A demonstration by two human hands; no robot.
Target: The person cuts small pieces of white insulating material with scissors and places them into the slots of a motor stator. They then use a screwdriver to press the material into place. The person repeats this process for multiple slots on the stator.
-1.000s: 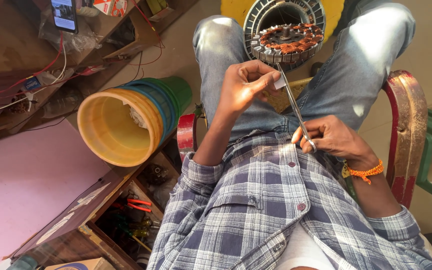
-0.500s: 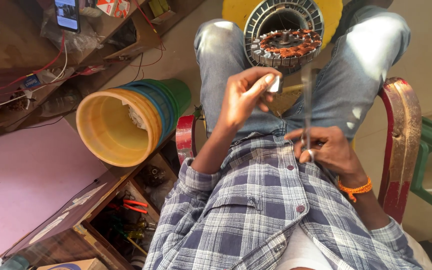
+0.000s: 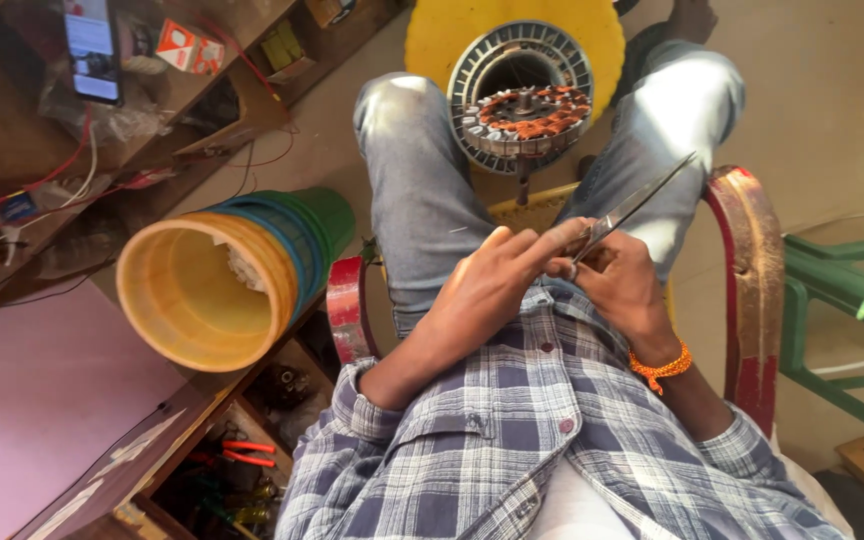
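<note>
A: What do the person's hands hold?

B: The right hand (image 3: pixel 620 282) has its fingers clenched on the scissors (image 3: pixel 632 208), blades pointing toward two o'clock. The left hand (image 3: pixel 487 285) touches them at the pivot, fingers pinching there.

A: And farther out?

B: At twelve o'clock the copper-wound motor stator (image 3: pixel 522 100) stands between the knees; stacked buckets (image 3: pixel 214 275) lie at nine.
</note>
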